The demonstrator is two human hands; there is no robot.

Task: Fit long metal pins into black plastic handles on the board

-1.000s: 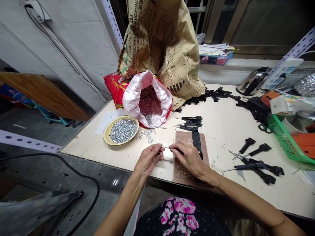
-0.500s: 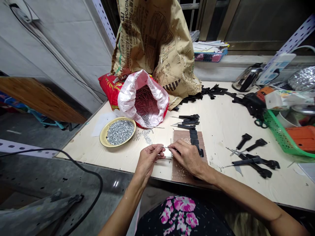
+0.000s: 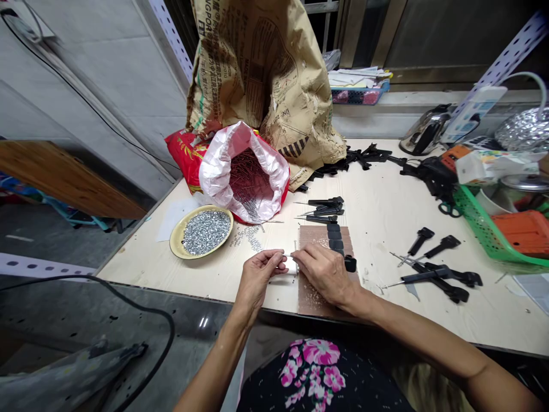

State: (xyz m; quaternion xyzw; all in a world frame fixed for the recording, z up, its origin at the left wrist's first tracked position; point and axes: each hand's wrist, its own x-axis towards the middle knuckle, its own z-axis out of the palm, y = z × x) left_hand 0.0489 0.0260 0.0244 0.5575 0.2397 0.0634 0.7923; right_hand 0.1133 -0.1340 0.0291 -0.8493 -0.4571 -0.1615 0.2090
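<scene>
Pale wooden worktop (image 3: 377,200), cluttered. Big brown printed paper sack (image 3: 295,86) stands at its back. Against the sack's front: red plastic bag with a white lining (image 3: 214,171), mouth open, thin metal rods inside. Green plastic basket (image 3: 476,220) at the right edge. Flat brown board (image 3: 311,297) at the near edge, a column of flat black pieces (image 3: 334,236) along its right side. Shallow yellow dish (image 3: 175,243) on the left, full of small silvery metal bits (image 3: 206,232); more bits lie loose just beside it.

Right hand (image 3: 328,272) over the board, fingers curled round a black-handled tool with a thin metal shaft (image 3: 350,263) (handle mostly hidden, blocky end pokes out to the right). Left hand (image 3: 261,274) just beside it, left of the board, thumb and forefinger pinched together near the shaft's tip; too small to tell what, if anything, is between them. Similar tools: one small group (image 3: 323,212) just behind the board, another crossed heap (image 3: 424,276) to the right, near the right forearm.
</scene>
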